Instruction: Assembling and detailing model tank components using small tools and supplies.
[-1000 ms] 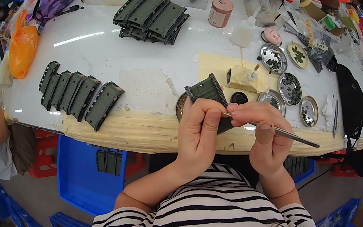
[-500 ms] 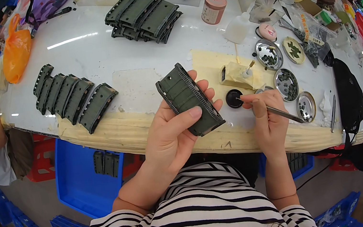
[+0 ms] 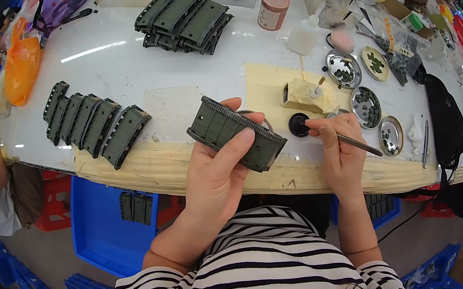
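Observation:
My left hand (image 3: 220, 168) is wrapped round a dark green, slightly curved panel (image 3: 234, 134) with ribbed edges, thumb across its face, above the table's near edge. To its right, my right hand (image 3: 341, 153) pinches slim metal tweezers (image 3: 360, 144). Their front end is at a small black round dish (image 3: 298, 124); the fingers hide whether it touches. Similar green panels stand in a row (image 3: 84, 122) on the left of the table, and more are stacked (image 3: 183, 22) at the back.
Metal dishes of small dark green pieces (image 3: 365, 107) lie on the right, near a wrapped block (image 3: 301, 99) with a small bottle. A pink jar (image 3: 273, 11) stands behind. A black bag (image 3: 446, 119) hangs at the right edge; a blue crate (image 3: 107, 228) sits below the table. People sit at both sides.
The green panel in my left hand has tilted, its upper end swinging left and down. Part of a round rim now shows behind the fingers. My right hand has barely moved; the tweezers' rear end shifted slightly.

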Demonstrator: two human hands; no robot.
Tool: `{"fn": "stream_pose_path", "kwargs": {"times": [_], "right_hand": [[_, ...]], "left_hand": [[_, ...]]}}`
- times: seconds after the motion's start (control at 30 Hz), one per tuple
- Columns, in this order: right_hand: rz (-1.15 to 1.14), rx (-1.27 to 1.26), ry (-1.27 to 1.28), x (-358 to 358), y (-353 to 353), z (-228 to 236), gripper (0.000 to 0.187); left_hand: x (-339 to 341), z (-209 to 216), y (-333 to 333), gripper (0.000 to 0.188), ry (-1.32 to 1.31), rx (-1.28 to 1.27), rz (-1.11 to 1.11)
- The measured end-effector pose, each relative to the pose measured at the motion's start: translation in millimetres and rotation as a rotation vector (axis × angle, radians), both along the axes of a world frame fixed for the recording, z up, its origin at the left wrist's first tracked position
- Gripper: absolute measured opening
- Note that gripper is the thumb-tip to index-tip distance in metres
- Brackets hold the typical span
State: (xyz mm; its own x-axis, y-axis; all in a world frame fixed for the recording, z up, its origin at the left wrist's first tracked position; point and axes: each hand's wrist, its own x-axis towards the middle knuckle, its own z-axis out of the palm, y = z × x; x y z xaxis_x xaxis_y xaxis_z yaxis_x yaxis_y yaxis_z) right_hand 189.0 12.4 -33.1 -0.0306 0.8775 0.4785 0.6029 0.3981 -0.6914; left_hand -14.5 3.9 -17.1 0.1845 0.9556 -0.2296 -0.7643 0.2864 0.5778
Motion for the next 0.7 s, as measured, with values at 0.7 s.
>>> {"fn": "stream_pose_path", "kwargs": {"times": [0.7], "right_hand": [[0.451,0.034,0.286,-22.3,-22.9,26.9,0.025]], "left_hand": [[6.2,0.8,5.0,0.043,0.004,-0.102,-0.061]]}}
